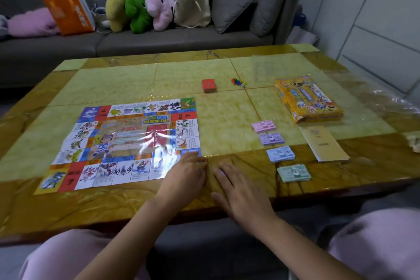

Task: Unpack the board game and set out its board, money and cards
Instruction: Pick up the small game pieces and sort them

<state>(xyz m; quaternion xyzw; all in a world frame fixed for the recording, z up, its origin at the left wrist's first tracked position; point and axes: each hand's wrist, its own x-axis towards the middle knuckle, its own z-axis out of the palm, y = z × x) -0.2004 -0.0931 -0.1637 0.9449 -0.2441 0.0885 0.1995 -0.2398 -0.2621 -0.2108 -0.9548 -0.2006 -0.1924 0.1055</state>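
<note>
I log the board (127, 143) as white, red, blue and yellow squares round a tan centre, the card deck (209, 85) red, a pink stack (263, 126), purple stack (272, 138), blue stack (280, 154) and green stack (294, 173) of money, the box (308, 99) yellow-orange, the table (227, 120) pale yellow marble edged in veined amber.

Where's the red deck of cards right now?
In the head view the red deck lies on the far middle of the table, beyond the far right corner of the board, just left of the coloured game pieces.
</note>
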